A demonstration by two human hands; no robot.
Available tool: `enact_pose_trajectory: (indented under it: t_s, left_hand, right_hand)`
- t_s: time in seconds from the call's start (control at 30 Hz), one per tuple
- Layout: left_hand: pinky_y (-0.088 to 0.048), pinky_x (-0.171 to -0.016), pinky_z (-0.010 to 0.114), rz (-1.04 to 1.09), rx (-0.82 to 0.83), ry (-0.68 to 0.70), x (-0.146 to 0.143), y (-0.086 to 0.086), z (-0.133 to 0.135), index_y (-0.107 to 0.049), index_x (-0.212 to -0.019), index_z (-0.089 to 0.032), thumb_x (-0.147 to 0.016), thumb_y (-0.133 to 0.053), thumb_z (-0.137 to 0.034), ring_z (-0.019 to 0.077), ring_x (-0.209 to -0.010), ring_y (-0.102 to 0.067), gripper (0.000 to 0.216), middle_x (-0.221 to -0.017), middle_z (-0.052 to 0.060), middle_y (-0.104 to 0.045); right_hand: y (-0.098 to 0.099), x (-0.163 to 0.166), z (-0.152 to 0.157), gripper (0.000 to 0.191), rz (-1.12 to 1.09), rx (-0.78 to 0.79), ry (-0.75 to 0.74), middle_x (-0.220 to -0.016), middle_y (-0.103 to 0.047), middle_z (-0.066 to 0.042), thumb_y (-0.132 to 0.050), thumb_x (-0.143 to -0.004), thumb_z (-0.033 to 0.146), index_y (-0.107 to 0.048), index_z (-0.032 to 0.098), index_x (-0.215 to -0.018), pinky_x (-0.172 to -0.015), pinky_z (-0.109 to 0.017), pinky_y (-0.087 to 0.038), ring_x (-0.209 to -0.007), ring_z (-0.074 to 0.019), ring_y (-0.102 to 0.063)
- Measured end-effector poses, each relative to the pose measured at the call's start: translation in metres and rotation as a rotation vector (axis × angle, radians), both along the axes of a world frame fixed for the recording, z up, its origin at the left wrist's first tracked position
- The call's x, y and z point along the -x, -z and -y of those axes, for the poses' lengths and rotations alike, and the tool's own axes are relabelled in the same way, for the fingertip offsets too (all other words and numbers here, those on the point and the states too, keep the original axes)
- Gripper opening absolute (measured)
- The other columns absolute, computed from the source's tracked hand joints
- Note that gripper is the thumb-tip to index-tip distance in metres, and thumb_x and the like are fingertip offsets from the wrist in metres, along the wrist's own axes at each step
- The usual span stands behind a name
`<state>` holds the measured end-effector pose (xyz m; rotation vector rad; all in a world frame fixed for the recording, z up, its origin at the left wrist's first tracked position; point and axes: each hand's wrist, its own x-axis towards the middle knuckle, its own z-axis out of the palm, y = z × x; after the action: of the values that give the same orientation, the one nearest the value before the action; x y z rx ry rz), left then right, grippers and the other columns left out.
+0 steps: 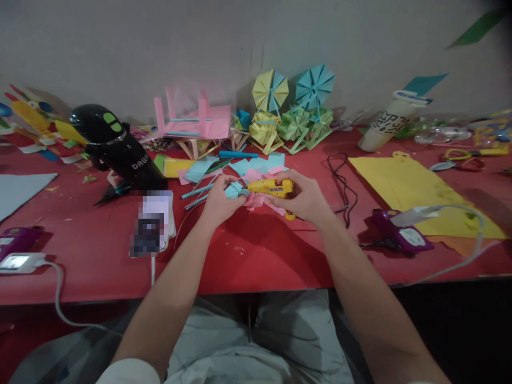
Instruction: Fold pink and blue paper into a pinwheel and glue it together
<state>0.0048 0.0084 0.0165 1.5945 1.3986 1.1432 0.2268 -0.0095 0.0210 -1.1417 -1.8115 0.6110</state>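
Observation:
My left hand (223,198) is closed on a folded light-blue paper piece (235,190), held between thumb and fingers. In my right hand (303,195) is a yellow glue gun (276,187), its nozzle pointing left and close to the blue paper; whether the two touch I cannot tell. Beneath and behind both hands lie pink paper scraps (256,200) and light-blue scraps (240,168). Thin blue paper sticks (197,192) lie just left of my left hand.
Folded-paper models with a yellow parasol (270,89) and a blue parasol (316,85) stand by the wall, beside a pink paper table (216,121). Around are a black bottle (120,152), phone (152,224), yellow sheets (416,197), purple power socket (404,232), cup (388,122) and scissors (460,160).

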Motion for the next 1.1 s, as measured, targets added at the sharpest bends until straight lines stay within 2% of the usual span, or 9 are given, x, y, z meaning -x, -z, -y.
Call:
enact_pose_trajectory:
  t_s: [0.33,0.6,0.73,0.9,1.03,1.1]
  left_hand:
    - [-0.047,-0.076,0.031,-0.016,-0.026,-0.001,0.004,-0.004,0.000,-0.054,-0.094,-0.019,-0.059,-0.072,-0.018,0.0171,-0.083,-0.059,0.040,-0.092,0.002,-0.061]
    - [-0.047,-0.070,0.029,0.029,-0.028,-0.028,0.006,-0.006,-0.001,-0.055,-0.096,-0.018,-0.059,-0.073,-0.016,0.0151,-0.076,-0.058,0.042,-0.089,0.001,-0.061]
    - [-0.048,-0.070,0.030,0.074,0.006,-0.054,0.006,-0.008,-0.002,-0.054,-0.096,-0.018,-0.059,-0.073,-0.015,0.0142,-0.072,-0.059,0.042,-0.088,0.000,-0.062]
    - [-0.050,-0.073,0.031,0.062,-0.004,-0.065,0.006,-0.010,-0.002,-0.055,-0.095,-0.018,-0.059,-0.074,-0.014,0.0159,-0.078,-0.061,0.041,-0.090,0.002,-0.063]
    - [-0.050,-0.080,0.031,0.038,-0.052,-0.060,0.007,-0.007,-0.002,-0.056,-0.095,-0.018,-0.061,-0.074,-0.015,0.0180,-0.088,-0.063,0.039,-0.095,0.003,-0.064]
    - [-0.050,-0.079,0.031,0.032,-0.061,-0.050,0.007,-0.004,-0.002,-0.056,-0.096,-0.019,-0.061,-0.075,-0.016,0.0180,-0.088,-0.063,0.040,-0.094,0.003,-0.064]
  right_hand:
    - [-0.002,-0.001,0.000,0.031,0.038,-0.042,-0.009,-0.086,-0.059,0.001,-0.075,-0.071,0.036,-0.056,0.022,-0.092,-0.056,-0.024,-0.036,-0.060,-0.0088,-0.041]
    - [-0.010,-0.004,0.004,0.030,0.149,-0.036,0.050,-0.079,-0.057,0.003,-0.075,-0.071,0.034,-0.055,0.023,-0.091,-0.056,-0.024,-0.035,-0.058,-0.0086,-0.040]
    - [-0.009,-0.014,0.000,0.032,0.192,0.008,0.134,-0.073,-0.056,0.004,-0.074,-0.071,0.032,-0.055,0.025,-0.096,-0.053,-0.024,-0.035,-0.055,-0.0096,-0.042]
    - [0.004,-0.038,-0.016,0.061,0.089,-0.010,0.310,-0.091,-0.060,-0.003,-0.075,-0.071,0.038,-0.048,0.023,-0.123,-0.060,-0.031,-0.048,-0.067,-0.0160,-0.057]
    - [0.014,-0.062,-0.029,0.050,0.033,-0.088,0.526,-0.102,-0.062,-0.007,-0.070,-0.074,0.039,-0.051,0.022,-0.117,-0.071,-0.037,-0.052,-0.080,-0.0197,-0.060]
    - [0.020,-0.073,-0.036,0.050,0.002,-0.098,0.593,-0.105,-0.063,-0.009,-0.070,-0.073,0.038,-0.050,0.022,-0.117,-0.074,-0.038,-0.053,-0.084,-0.0206,-0.061]
